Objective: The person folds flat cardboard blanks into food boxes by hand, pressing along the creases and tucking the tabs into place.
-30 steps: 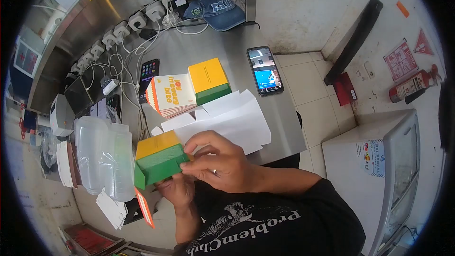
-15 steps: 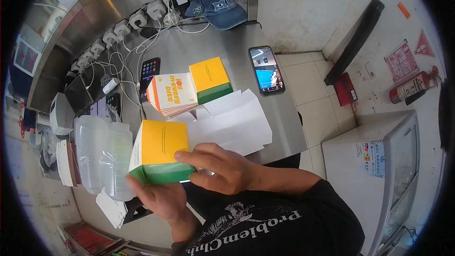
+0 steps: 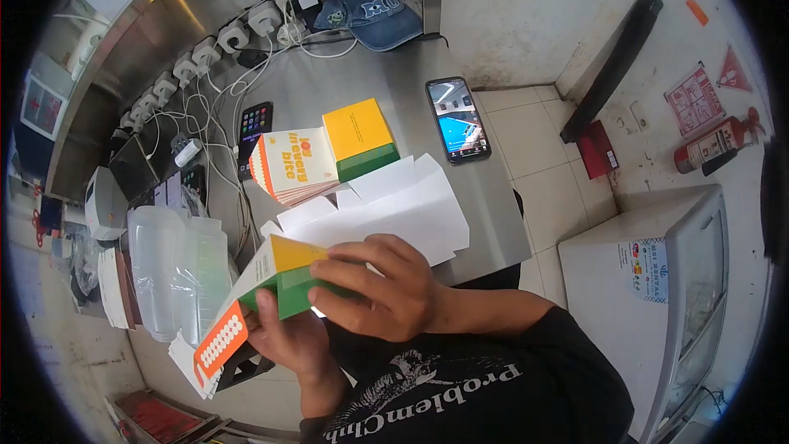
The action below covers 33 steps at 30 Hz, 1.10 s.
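Note:
A folded paper food box (image 3: 300,256), yellow on top with green sides and an orange flap, is held in both hands near the table's front edge. My left hand (image 3: 289,337) closes on it from below, thumb pressed against the green side. Over its right end, my right hand (image 3: 386,284) lies with curled fingers on the yellow and green faces. White unfolded card sheets (image 3: 394,218) lie just beyond. Behind them stands a stack of box blanks (image 3: 297,160), printed orange and white, beside a yellow and green panel (image 3: 362,131).
A lit phone (image 3: 458,119) lies at the table's right side, another phone (image 3: 254,136) at the left among white cables and chargers (image 3: 234,35). A blue cap (image 3: 374,16) sits at the back. Clear plastic containers (image 3: 177,267) are on the left, a white freezer (image 3: 625,279) on the right.
The box has tilted and turned, so its orange flap now shows at lower left. My left thumb has moved onto the green side. My right hand has shifted slightly over the box.

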Each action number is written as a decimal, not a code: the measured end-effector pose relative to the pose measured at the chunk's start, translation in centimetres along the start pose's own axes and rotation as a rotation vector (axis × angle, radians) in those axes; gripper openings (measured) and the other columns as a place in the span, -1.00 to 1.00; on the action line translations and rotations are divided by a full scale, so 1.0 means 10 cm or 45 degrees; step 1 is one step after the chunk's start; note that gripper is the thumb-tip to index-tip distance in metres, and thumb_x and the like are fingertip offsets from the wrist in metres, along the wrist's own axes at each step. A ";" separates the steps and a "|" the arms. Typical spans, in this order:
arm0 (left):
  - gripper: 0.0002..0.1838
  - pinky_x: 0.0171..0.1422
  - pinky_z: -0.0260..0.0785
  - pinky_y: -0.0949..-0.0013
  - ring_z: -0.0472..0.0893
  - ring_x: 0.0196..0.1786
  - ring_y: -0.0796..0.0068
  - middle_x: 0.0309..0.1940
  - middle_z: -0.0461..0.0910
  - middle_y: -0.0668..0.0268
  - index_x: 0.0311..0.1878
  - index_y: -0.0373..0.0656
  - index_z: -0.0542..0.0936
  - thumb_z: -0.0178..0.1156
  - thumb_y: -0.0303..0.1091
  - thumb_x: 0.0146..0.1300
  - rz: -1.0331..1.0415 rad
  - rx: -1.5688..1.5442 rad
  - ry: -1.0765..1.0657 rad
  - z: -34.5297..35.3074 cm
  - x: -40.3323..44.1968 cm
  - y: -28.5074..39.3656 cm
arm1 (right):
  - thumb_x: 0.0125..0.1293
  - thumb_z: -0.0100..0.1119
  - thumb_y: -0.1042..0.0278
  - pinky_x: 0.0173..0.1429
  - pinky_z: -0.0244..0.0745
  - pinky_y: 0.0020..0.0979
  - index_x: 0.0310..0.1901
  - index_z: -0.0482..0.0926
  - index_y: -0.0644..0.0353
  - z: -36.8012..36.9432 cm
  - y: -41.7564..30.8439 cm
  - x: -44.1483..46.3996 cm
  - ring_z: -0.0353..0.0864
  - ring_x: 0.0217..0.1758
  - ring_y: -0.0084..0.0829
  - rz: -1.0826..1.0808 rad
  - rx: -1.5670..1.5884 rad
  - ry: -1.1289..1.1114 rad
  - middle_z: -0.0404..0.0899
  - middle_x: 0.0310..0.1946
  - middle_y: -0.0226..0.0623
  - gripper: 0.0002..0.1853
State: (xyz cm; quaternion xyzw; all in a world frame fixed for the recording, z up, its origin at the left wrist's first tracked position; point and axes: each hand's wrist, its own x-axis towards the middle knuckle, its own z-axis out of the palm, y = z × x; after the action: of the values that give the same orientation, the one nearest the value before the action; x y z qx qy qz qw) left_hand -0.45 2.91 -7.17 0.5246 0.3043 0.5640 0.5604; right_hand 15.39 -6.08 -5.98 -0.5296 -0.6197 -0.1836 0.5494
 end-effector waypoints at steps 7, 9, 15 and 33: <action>-0.53 0.41 0.58 0.07 0.62 0.43 0.20 0.44 0.58 0.07 0.51 -0.27 0.44 0.06 -0.15 0.78 0.266 0.617 -0.390 -0.21 -0.26 -0.22 | 0.40 0.46 0.38 0.40 0.72 0.11 0.15 0.66 0.11 -0.02 -0.05 0.06 0.84 0.21 -0.01 0.136 0.032 -0.040 0.76 0.17 -0.11 -0.68; -0.53 0.42 0.57 0.07 0.62 0.44 0.20 0.44 0.57 0.07 0.52 -0.27 0.43 0.05 -0.14 0.78 0.305 0.524 -0.461 -0.14 -0.28 -0.22 | 0.38 0.48 0.39 0.47 0.69 0.15 0.11 0.66 0.12 -0.03 -0.05 0.07 0.83 0.24 0.02 0.144 0.030 -0.043 0.75 0.17 -0.10 -0.69; -0.51 0.45 0.54 0.07 0.60 0.45 0.20 0.44 0.56 0.07 0.53 -0.27 0.41 0.04 -0.12 0.79 0.266 0.395 -0.486 -0.12 -0.33 -0.26 | 0.22 0.60 0.43 0.27 0.77 -0.03 0.00 0.70 0.20 0.09 0.00 0.03 0.78 0.23 0.02 0.230 0.110 0.001 0.73 0.10 -0.12 -0.66; -0.45 0.53 0.44 0.06 0.53 0.50 0.20 0.46 0.51 0.08 0.57 -0.27 0.36 0.01 -0.05 0.80 0.199 0.154 -0.451 -0.13 -0.31 -0.20 | 0.18 0.66 0.37 0.09 0.77 -0.25 0.05 0.78 0.20 0.00 0.06 0.02 0.75 0.14 -0.20 0.045 0.042 -0.043 0.76 0.03 -0.26 -0.60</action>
State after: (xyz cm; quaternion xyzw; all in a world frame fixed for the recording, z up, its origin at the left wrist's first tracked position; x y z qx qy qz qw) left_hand -1.58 0.65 -10.10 0.6703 0.1926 0.4854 0.5273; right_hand 15.99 -5.80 -6.03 -0.5344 -0.6224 -0.1548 0.5506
